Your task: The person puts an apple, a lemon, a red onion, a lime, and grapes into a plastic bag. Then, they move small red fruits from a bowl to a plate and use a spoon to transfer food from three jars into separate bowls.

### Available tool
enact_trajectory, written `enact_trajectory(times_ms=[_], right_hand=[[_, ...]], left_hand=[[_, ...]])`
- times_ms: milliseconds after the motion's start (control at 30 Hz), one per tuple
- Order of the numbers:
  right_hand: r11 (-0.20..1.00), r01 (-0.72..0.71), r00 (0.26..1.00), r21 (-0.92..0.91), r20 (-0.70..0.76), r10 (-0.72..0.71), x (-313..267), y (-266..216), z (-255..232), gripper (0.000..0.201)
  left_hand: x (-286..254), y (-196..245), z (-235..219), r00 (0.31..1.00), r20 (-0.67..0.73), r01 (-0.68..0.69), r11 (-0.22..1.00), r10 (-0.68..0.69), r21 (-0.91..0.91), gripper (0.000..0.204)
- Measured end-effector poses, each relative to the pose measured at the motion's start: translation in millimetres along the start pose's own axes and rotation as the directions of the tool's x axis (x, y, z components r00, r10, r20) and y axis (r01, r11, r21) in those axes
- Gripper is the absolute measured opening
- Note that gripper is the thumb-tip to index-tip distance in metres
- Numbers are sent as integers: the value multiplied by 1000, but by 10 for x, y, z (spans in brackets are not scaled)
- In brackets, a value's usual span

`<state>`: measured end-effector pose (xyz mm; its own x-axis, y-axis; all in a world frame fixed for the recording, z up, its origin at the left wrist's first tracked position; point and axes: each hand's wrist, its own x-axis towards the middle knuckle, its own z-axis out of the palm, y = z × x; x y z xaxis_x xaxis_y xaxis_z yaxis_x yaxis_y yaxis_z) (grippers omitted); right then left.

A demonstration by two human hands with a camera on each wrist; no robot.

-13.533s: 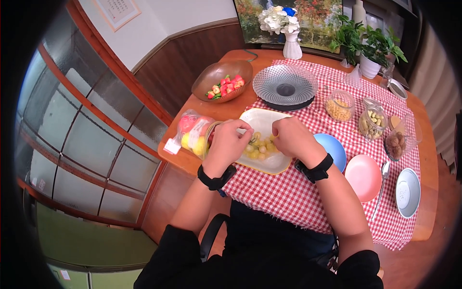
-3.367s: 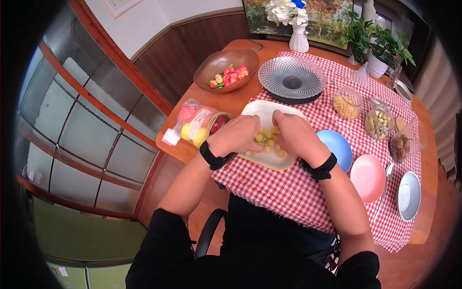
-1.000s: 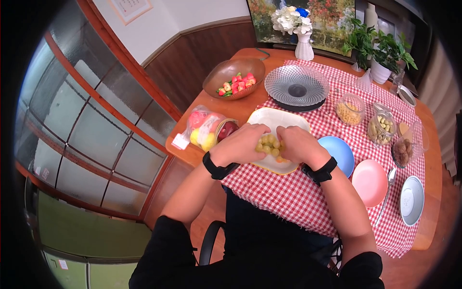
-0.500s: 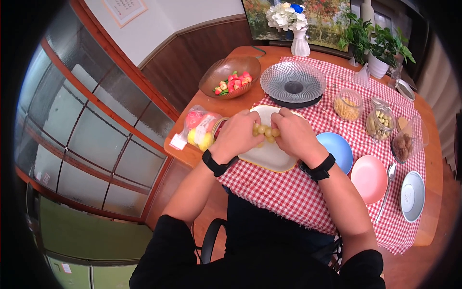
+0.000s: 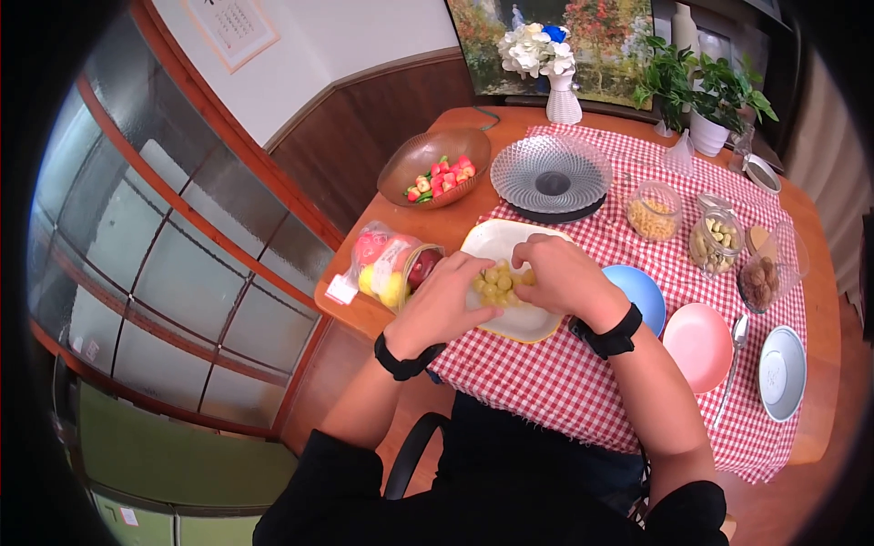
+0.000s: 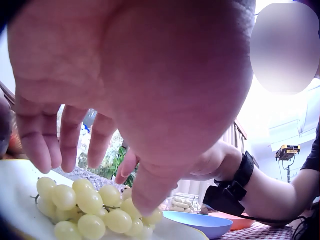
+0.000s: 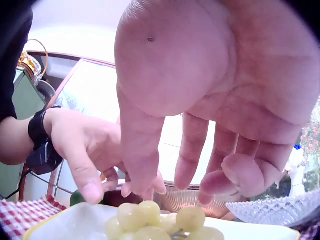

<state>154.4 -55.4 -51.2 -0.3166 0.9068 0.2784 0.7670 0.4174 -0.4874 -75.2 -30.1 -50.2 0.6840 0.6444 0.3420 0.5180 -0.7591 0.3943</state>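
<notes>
A bunch of pale green grapes (image 5: 496,284) lies in a white dish (image 5: 487,237) with a yellow rim. My left hand (image 5: 439,302) hovers at the dish's left side, fingers extended and thumb apart from them. In the left wrist view its thumb overlaps the edge of the grapes (image 6: 91,202). From the right, my right hand (image 5: 572,280) reaches over the dish with loosely bent fingers. The right wrist view has its fingers hanging above the grapes (image 7: 150,214), with nothing held between them. Both wrists wear black straps.
Left of the dish lies a clear bag of fruit (image 5: 390,271). Behind stand a brown bowl (image 5: 419,156) of small red fruits and a glass bowl (image 5: 514,173). Rightward are a blue plate (image 5: 637,296), a pink plate (image 5: 697,348), a spoon (image 5: 731,364) and several jars.
Half a second ago both hands held the grape bunch raised over the dish. Now it rests in the dish, released, and the hands have spread apart.
</notes>
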Motion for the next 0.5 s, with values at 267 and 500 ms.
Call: enact_trajectory(times_ms=[267, 500], right_hand=[[1000, -9, 1000, -16, 11, 10, -10, 3, 29, 22], [995, -21, 997, 93, -75, 28, 8, -120, -174, 15]], left_hand=[[-18, 10, -1, 987, -124, 89, 989, -103, -115, 27], [164, -111, -312, 953, -269, 90, 976, -143, -198, 17]])
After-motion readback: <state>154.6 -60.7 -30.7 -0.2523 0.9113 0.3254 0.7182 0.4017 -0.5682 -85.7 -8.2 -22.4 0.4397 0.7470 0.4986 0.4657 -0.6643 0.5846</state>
